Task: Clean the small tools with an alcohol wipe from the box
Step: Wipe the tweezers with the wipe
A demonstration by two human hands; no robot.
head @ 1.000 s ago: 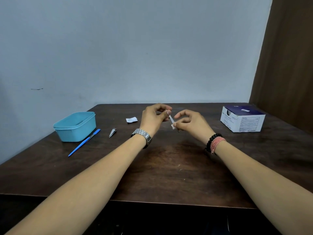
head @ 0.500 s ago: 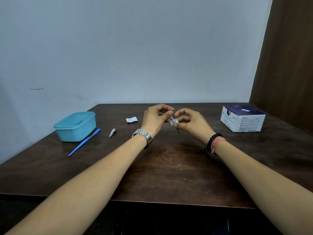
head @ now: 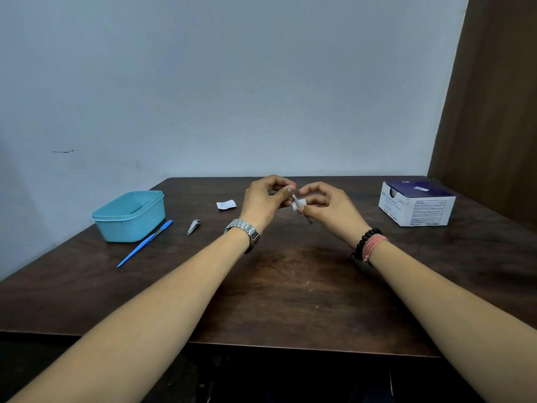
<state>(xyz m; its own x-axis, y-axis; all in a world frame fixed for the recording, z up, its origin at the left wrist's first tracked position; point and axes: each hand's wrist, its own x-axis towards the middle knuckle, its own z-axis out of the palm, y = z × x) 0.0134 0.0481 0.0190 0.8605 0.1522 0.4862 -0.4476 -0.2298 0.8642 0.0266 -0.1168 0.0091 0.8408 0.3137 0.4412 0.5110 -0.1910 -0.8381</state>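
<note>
Table (head: 290, 301): dark wood; carries all items. Both forearms reach in over the near edge, hands meeting above the centre-rear.

Box (head: 418, 203), far right, purple top, white sides: wipe supply; opening faces left, so contents cannot be seen. Well apart from the hands.

Tub (head: 130, 215), teal, far left, no lid on; inside looks bare as far as visible.

Left hand (head: 261, 203): thumb and forefinger pinch the upper end of a slim metal tool (head: 296, 200), prob. tweezers; the other fingers are curled beside them.

Right hand (head: 328, 209): fingertips pinch a white alcohol wipe (head: 300, 204) folded round the tool's mid shaft. Lower tip of tool pokes out below the wipe, pointing down toward the table, not touching it.

Blue-handled tool (head: 145, 242): lies on the table, upper end just beside the tub, untouched.

Nail clipper (head: 193, 227): lies right of the blue tool, near it, apart from the left hand.

Torn sachet (head: 226, 205): opened wrapper, left of the left hand.

Status (est.): wipe taken and unwrapped, done. Tool 1 of 3 mid-wipe. Remaining: finish this one, then clipper and blue tool. Whether those two are already wiped cannot be told.
</note>
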